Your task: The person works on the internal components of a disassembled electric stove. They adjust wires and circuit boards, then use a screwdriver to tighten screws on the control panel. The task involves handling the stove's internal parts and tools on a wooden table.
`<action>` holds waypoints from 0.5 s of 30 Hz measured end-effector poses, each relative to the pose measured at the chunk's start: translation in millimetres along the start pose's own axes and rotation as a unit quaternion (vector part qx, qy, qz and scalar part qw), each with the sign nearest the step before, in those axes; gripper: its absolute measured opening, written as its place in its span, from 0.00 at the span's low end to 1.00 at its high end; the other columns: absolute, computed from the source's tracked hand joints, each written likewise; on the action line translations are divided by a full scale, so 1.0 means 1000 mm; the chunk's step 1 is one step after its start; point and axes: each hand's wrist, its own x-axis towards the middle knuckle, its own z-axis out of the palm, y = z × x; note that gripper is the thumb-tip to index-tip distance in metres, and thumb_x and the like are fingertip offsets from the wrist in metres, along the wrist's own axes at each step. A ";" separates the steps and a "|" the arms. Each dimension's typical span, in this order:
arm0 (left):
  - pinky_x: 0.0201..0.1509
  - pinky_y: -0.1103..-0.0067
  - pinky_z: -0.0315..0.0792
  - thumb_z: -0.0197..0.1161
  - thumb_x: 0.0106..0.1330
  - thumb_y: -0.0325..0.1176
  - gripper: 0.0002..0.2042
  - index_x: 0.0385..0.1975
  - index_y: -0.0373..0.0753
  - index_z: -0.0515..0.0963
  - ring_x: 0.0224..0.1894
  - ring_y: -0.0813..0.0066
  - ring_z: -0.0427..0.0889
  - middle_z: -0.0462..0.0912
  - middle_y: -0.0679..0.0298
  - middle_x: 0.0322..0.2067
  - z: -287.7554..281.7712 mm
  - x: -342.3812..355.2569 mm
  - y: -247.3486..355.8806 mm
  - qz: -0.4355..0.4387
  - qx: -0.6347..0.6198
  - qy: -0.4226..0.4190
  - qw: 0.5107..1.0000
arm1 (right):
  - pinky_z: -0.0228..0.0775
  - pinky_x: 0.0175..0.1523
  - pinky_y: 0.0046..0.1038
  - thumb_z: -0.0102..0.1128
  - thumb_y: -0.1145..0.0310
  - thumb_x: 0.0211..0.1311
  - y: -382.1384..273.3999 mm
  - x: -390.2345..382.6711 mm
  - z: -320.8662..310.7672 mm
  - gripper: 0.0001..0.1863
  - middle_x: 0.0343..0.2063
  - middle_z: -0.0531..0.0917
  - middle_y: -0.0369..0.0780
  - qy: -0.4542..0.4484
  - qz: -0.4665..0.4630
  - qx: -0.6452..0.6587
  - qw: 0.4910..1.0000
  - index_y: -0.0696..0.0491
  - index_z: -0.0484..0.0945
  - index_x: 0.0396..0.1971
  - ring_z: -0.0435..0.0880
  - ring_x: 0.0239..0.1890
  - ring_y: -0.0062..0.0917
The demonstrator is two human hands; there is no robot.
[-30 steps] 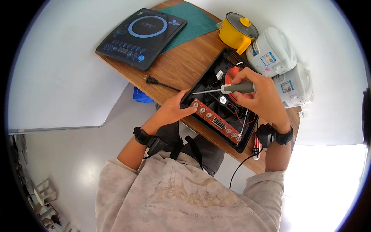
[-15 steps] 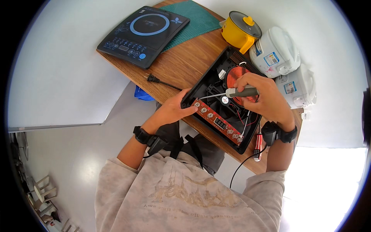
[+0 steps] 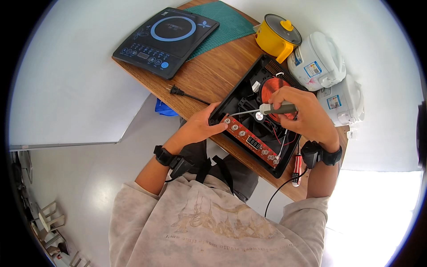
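Observation:
An opened induction cooker base [image 3: 240, 95], a black shell, lies at the table's near edge. Inside are a copper coil [image 3: 269, 86], a fan and a red circuit board [image 3: 241, 133] with round buttons and a small display. My left hand [image 3: 200, 125] grips the shell's left corner, its thumb pressing on the board's left end. In my right hand [image 3: 302, 107], above the coil, is a screwdriver [image 3: 278, 108] with a grey-green handle. Its shaft points left, and the tip reaches the board's left end near my left thumb. The exact contact there is too small to see.
The cooker's black glass top [image 3: 167, 42] lies at the far left, partly over a green cutting mat [image 3: 224, 24]. A power plug [image 3: 176, 90] rests nearby. Far right stand a yellow pot [image 3: 271, 38] and two white rice cookers [image 3: 316, 62]. A red-handled screwdriver [image 3: 296, 167] lies right.

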 end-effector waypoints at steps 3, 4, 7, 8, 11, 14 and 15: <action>0.66 0.71 0.71 0.71 0.67 0.46 0.37 0.71 0.33 0.66 0.63 0.56 0.80 0.80 0.46 0.60 -0.002 -0.003 0.003 -0.007 -0.006 -0.003 1.000 | 0.76 0.44 0.32 0.65 0.83 0.49 -0.002 0.001 0.001 0.14 0.35 0.83 0.40 -0.006 -0.009 0.002 1.000 0.54 0.74 0.36 0.83 0.38 0.39; 0.66 0.71 0.71 0.71 0.67 0.46 0.37 0.71 0.33 0.66 0.62 0.56 0.80 0.80 0.46 0.60 -0.002 -0.003 0.003 -0.006 -0.008 -0.003 1.000 | 0.76 0.44 0.32 0.65 0.83 0.49 -0.002 0.001 0.001 0.14 0.35 0.83 0.40 -0.007 -0.009 0.001 1.000 0.54 0.74 0.36 0.83 0.38 0.39; 0.65 0.73 0.71 0.71 0.69 0.43 0.35 0.70 0.32 0.66 0.61 0.65 0.79 0.81 0.52 0.58 -0.002 -0.006 0.007 -0.009 0.001 0.002 1.000 | 0.76 0.43 0.32 0.65 0.83 0.49 -0.005 0.001 0.000 0.14 0.35 0.82 0.40 -0.011 0.000 -0.003 1.000 0.54 0.74 0.36 0.83 0.38 0.39; 0.65 0.74 0.71 0.71 0.70 0.41 0.34 0.70 0.32 0.66 0.60 0.69 0.79 0.81 0.55 0.58 -0.002 -0.006 0.009 -0.010 0.006 0.004 1.000 | 0.76 0.43 0.32 0.65 0.83 0.49 -0.006 0.001 0.000 0.14 0.35 0.82 0.40 -0.012 0.004 -0.005 1.000 0.54 0.74 0.36 0.83 0.38 0.39; 0.65 0.74 0.71 0.71 0.69 0.42 0.35 0.70 0.32 0.66 0.60 0.68 0.79 0.81 0.54 0.58 -0.004 -0.007 0.009 -0.013 0.003 -0.001 1.000 | 0.76 0.43 0.32 0.65 0.83 0.49 -0.007 0.001 0.002 0.14 0.34 0.82 0.40 -0.003 -0.009 -0.004 1.000 0.54 0.74 0.36 0.83 0.37 0.38; 0.65 0.73 0.71 0.71 0.69 0.43 0.35 0.70 0.32 0.66 0.60 0.67 0.79 0.81 0.54 0.58 -0.005 -0.007 0.003 -0.005 0.006 0.000 1.000 | 0.76 0.43 0.32 0.65 0.83 0.50 -0.008 0.002 0.002 0.14 0.34 0.82 0.40 -0.008 -0.014 -0.006 1.000 0.54 0.74 0.36 0.83 0.37 0.38; 0.65 0.74 0.71 0.72 0.69 0.42 0.35 0.70 0.32 0.66 0.60 0.67 0.79 0.81 0.54 0.58 -0.005 -0.008 0.002 -0.003 0.008 0.003 1.000 | 0.76 0.43 0.32 0.65 0.83 0.50 -0.009 0.002 0.003 0.14 0.34 0.82 0.40 -0.006 -0.019 -0.006 1.000 0.54 0.74 0.36 0.83 0.37 0.38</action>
